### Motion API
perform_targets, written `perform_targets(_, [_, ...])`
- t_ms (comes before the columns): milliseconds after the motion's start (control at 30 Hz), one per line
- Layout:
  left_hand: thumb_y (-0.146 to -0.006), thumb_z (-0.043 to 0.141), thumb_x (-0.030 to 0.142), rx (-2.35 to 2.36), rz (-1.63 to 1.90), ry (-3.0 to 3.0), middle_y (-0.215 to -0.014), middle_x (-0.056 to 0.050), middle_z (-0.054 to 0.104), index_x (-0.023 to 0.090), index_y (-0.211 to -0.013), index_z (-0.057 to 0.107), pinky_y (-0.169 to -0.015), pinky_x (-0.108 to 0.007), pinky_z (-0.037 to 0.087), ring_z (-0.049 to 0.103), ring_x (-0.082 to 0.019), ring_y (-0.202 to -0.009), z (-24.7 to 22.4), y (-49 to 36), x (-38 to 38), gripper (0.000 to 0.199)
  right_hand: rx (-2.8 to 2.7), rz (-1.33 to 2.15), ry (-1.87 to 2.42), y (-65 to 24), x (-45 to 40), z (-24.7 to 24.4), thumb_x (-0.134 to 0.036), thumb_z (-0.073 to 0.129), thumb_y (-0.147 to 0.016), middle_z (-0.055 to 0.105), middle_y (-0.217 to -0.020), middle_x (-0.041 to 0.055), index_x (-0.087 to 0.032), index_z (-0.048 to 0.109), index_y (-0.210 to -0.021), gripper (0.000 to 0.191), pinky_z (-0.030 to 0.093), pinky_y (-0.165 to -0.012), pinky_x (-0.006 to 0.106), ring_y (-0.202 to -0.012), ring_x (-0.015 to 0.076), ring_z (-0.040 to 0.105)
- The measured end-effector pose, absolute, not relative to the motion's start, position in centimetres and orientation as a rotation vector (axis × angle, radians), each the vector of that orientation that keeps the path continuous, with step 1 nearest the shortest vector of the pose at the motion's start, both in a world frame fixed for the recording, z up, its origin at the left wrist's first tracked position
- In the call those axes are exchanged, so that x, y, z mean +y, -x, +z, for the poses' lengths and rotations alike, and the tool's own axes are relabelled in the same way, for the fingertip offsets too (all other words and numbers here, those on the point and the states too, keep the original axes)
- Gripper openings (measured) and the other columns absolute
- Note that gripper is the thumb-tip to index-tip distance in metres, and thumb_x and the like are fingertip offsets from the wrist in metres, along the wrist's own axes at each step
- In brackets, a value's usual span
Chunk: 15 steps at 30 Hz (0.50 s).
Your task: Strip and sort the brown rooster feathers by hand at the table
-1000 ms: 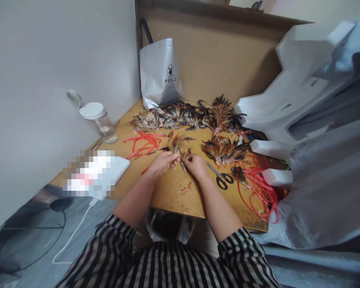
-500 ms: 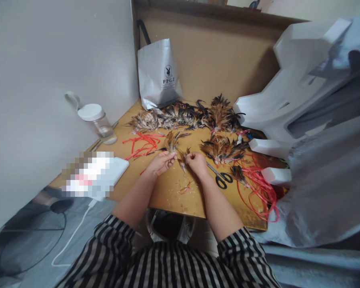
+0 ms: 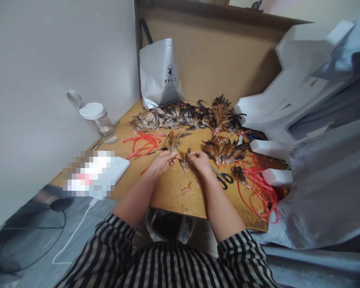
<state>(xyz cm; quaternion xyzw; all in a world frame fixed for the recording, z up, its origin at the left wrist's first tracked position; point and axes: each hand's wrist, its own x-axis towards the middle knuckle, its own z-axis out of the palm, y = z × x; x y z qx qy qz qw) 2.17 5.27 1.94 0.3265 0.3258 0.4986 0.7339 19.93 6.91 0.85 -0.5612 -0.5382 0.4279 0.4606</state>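
My left hand [image 3: 164, 163] pinches a bunch of brown feathers [image 3: 174, 140] by its base, and the dark tips fan up and away. Close to its right is a small tuft of feathers [image 3: 183, 162] over the tabletop. My right hand [image 3: 200, 161] is closed, thumb and fingertips pinched on a feather at the right edge of this tuft; the fingers partly hide it. Black-handled scissors [image 3: 226, 178] lie just right of that hand, their blades partly covered by it.
Feather bundles [image 3: 180, 116] line the back of the table [image 3: 174, 196], with another pile [image 3: 225, 149] at right. Red plastic strips [image 3: 145, 142] lie left, and more red strands [image 3: 261, 188] right. A silver bag [image 3: 160, 76], a lidded bottle [image 3: 97, 122] and white foam [image 3: 264, 100] stand around.
My right hand has shifted slightly to the right and covers more of the scissors' blades. My left hand keeps its pinch on the feather bunch. The view has moved slightly.
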Motion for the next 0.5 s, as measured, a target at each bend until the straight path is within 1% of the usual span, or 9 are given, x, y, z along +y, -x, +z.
perform_targets(100, [-0.062, 0.073, 0.023, 0.721, 1.096, -0.728, -0.067, -0.003, 0.063, 0.009, -0.073, 0.062, -0.045, -0.011, 0.037, 0.051, -0.002, -0.05, 1.9, -2.2, 5.3, 0.021, -1.485, 0.917, 1.481, -20.0, 6.8, 0.5, -0.033, 0.055, -0.059, 0.056, -0.054, -0.0001, -0.015, 0.06, -0.063, 0.02, 0.034, -0.048, 0.022, -0.047, 0.0099, 0.044])
perform_targets(233, [-0.063, 0.072, 0.024, 0.726, 1.085, -0.746, -0.069, -0.004, 0.064, 0.009, -0.073, 0.062, -0.047, -0.012, 0.038, 0.051, -0.002, -0.051, 1.7, -2.2, 5.3, 0.021, -1.728, 0.719, 1.645, -19.6, 6.1, 0.7, -0.04, 0.055, -0.063, 0.056, -0.052, -0.0002, -0.017, 0.062, -0.06, 0.025, 0.03, -0.047, 0.022, -0.047, 0.0101, 0.043])
perform_targets(333, [-0.064, 0.071, 0.024, 0.719, 1.071, -0.763, -0.07, -0.004, 0.064, 0.008, -0.073, 0.062, -0.047, -0.012, 0.038, 0.051, -0.003, -0.051, 1.5, -2.2, 5.3, 0.02, -1.796, 0.599, 1.718, -19.3, 5.7, 1.0, -0.037, 0.055, -0.063, 0.056, -0.051, 0.0004, -0.018, 0.063, -0.058, 0.021, 0.028, -0.048, 0.023, -0.047, 0.0102, 0.043])
perform_targets(433, [-0.065, 0.07, 0.022, 0.717, 1.068, -0.762, -0.07, -0.005, 0.065, 0.008, -0.074, 0.062, -0.048, -0.012, 0.038, 0.052, -0.003, -0.052, 1.4, -2.2, 5.4, 0.019, -1.731, 0.667, 1.647, -19.3, 5.9, 1.0, -0.031, 0.054, -0.063, 0.056, -0.052, 0.0004, -0.017, 0.061, -0.057, 0.017, 0.029, -0.048, 0.022, -0.047, 0.0096, 0.043])
perform_targets(500, [-0.066, 0.069, 0.021, 0.727, 1.068, -0.758, -0.072, -0.005, 0.065, 0.008, -0.075, 0.062, -0.048, -0.012, 0.039, 0.053, -0.003, -0.053, 1.4, -2.2, 5.4, 0.017, -1.564, 0.803, 1.545, -19.4, 6.2, 1.1, -0.033, 0.055, -0.062, 0.054, -0.051, -0.0009, -0.016, 0.059, -0.058, 0.018, 0.03, -0.047, 0.022, -0.046, 0.0091, 0.042])
